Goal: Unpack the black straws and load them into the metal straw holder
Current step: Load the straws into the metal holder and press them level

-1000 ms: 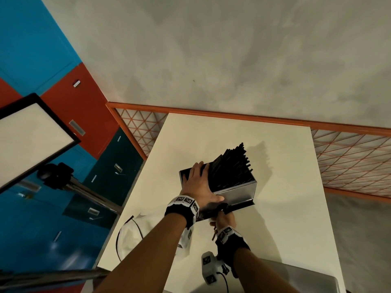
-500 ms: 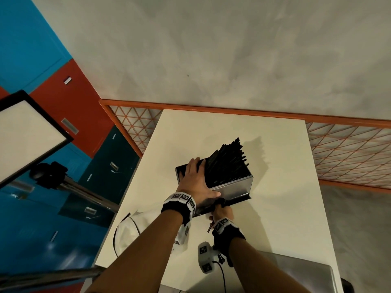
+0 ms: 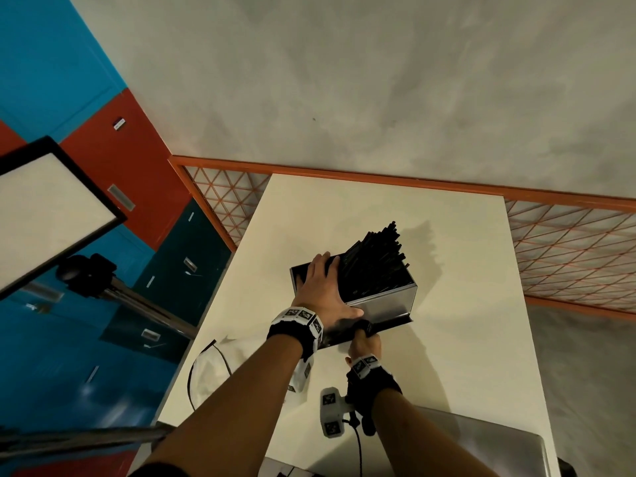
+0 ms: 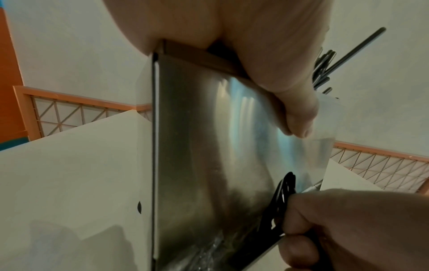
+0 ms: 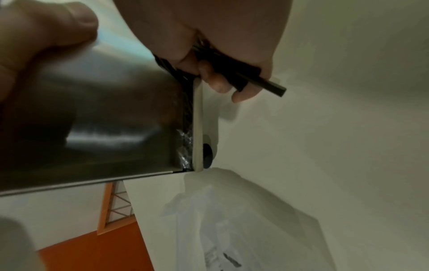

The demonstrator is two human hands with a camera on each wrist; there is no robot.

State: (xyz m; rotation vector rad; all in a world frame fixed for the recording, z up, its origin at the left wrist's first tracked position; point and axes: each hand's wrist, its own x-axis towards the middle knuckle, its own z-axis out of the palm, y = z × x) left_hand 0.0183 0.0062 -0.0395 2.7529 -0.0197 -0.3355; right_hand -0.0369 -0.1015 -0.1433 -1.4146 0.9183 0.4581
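The metal straw holder (image 3: 382, 302) sits near the middle of the white table (image 3: 464, 287), at the centre of the head view, packed with black straws (image 3: 375, 263) that lean toward the upper right of the frame and stick out past its rim. Your left hand (image 3: 325, 294) lies over the holder's top left part, fingers stretched across the opening beside the straws, thumb pressed down on the shiny near wall (image 4: 209, 146). Your right hand (image 3: 366, 342) is just below it, at the holder's lower edge, fingers curled tight around a small bundle of black straws (image 5: 255, 80) whose ends poke out past your knuckles in the right wrist view. A crumpled clear plastic bag (image 3: 213, 370) lies on the table at the lower left, well apart from the holder.
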